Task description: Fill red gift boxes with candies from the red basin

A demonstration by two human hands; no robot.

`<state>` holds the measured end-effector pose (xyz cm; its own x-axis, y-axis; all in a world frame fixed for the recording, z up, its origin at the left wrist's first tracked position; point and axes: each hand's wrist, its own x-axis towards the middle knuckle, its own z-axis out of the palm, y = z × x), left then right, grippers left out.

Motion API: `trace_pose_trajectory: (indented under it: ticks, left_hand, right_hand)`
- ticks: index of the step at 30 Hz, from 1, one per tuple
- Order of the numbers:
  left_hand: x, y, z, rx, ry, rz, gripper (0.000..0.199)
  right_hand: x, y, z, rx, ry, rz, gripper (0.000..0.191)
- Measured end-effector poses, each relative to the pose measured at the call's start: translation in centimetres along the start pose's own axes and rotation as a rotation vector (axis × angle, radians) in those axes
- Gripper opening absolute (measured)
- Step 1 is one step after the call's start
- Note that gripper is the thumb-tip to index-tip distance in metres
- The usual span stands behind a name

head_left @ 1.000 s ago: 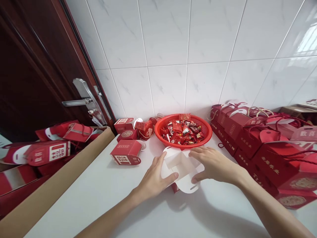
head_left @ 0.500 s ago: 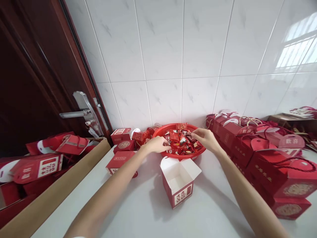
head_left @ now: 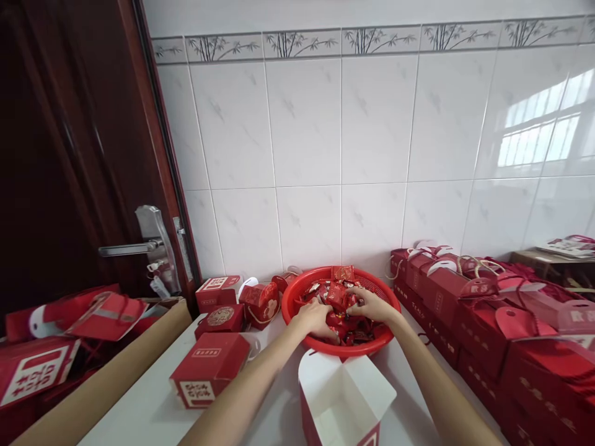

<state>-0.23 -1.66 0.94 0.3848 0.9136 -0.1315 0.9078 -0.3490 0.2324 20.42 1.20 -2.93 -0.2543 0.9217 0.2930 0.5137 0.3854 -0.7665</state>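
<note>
Inside the red plastic basket (head_left: 344, 350), wrapped candies (head_left: 338, 295) lie loose right at the fingertips, between the two hands; wrappers at mixed angles, no common long axis. Left hand (head_left: 320, 319) is at the pile's near-left, right hand (head_left: 369, 306) at its right, neither clearly nearer. Both forearms reach forward, converging; palms face roughly inward, fingers half-curled into the candies. Thumbs stand somewhat off the fingers; can't tell if either hand has anything gripped. Open white-lined gift box (head_left: 341, 402) sits upright just on the person's side of the basket, between the forearms, flaps spread, hands clear of it.
</note>
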Motion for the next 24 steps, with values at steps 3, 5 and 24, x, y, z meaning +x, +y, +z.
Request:
trace_pose_trajectory:
  ticks: [3, 5, 24]
  left_hand:
    - [0.1, -0.3, 0.2, 0.000, -0.009, 0.008, 0.084]
    - [0.3, -0.4, 0.3, -0.045, 0.026, 0.035, 0.077]
    - [1.7, -0.1, 0.3, -0.445, 0.448, 0.055, 0.016]
  right_hand:
    - [-0.3, 0.0, -0.1, 0.093, -0.027, 0.111, 0.047]
    - [-0.5, -0.2, -0.3, 0.133, 0.028, 0.160, 0.044]
    - [-1.8, -2.6, -1.7, 0.859, 0.451, 0.204, 0.031]
